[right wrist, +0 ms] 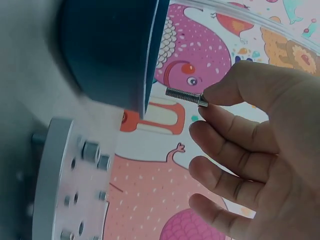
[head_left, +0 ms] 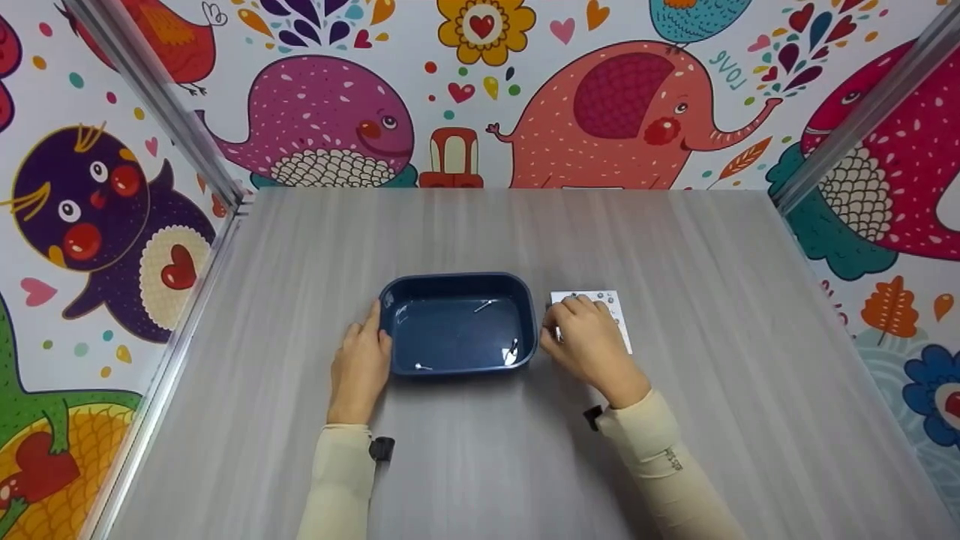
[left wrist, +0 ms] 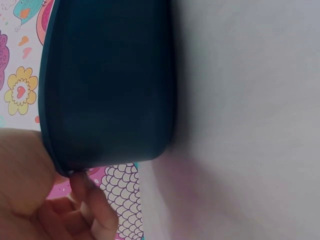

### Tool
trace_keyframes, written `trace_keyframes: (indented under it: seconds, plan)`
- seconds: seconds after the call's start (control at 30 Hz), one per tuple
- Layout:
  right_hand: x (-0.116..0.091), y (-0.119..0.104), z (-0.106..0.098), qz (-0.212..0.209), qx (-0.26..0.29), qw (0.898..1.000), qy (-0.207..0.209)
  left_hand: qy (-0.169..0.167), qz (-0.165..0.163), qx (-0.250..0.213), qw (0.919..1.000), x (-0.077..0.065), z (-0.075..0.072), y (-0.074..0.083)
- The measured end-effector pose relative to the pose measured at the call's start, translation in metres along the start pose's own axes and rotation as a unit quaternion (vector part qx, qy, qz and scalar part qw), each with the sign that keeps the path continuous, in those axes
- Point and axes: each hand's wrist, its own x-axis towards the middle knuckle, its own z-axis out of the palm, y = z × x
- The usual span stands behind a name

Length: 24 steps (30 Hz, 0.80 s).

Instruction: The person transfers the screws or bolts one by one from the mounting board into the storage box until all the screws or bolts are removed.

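Note:
A dark blue rectangular basin (head_left: 450, 330) stands on the table with several small screws in it, one screw (head_left: 424, 367) near its front left corner. My left hand (head_left: 360, 375) grips the basin's left end, thumb and finger at the rim (left wrist: 52, 150). Between thumb and index finger my right hand (right wrist: 240, 135) pinches a threaded screw (right wrist: 184, 95), just outside the basin's right wall. Below that hand lies a white plate (head_left: 621, 330) with holes; the right wrist view shows socket-head screws (right wrist: 91, 151) standing in it. My right hand (head_left: 592, 345) partly hides the plate from above.
Grey wood-grain tabletop (head_left: 465, 465) surrounds the basin and plate. Panels with cartoon animals (head_left: 615, 120) close off the back and both sides, with a metal frame post (head_left: 172, 112) at the left back corner.

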Motion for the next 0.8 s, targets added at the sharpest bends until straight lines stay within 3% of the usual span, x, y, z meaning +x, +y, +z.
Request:
trace_keyframes:
  seconds: [0.3,0.8]
  plan:
    - [0.0051,-0.0101,0.0067,0.003,0.014,1.0,-0.025,0.011,0.002,-0.008,0.9999,0.0002,0.0011,-0.0009]
    - [0.0023,-0.007,0.0032,-0.005,0.018,1.0,-0.022,0.003,-0.001,-0.002,1.0,-0.0003,0.0015,-0.0008]
